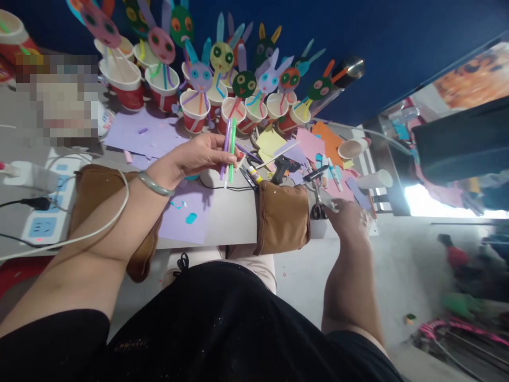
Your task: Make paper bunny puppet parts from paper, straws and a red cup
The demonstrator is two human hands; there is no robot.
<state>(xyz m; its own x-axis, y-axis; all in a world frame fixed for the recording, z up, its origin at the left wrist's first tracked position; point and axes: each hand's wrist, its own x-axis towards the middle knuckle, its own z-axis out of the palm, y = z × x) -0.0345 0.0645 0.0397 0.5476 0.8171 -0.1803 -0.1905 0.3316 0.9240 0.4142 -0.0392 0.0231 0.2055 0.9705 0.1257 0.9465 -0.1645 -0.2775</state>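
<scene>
My left hand (207, 154) is closed, pinching several drinking straws upright between thumb and fingers. Purple straws (226, 146) and a green straw (233, 143) show above and below the grip, over the worktop. Low at the table's right edge is my right hand (350, 218), blurred, its fingers pointing toward a pair of scissors (317, 206). A small whitish patch shows by those fingers; I cannot make out whether it is held. Between the hands lie a brown fabric pad (284, 217), a black glue gun (284, 167) and a glue stick (254, 174).
Red-and-white paper cups (194, 114) with paper rabbit heads on straws line the back. Purple paper (186, 212) and orange paper (328, 139) lie about. A power strip (45, 212) sits at left, its white cable (111, 225) crossing my left arm. White cups (376, 180) lie at right.
</scene>
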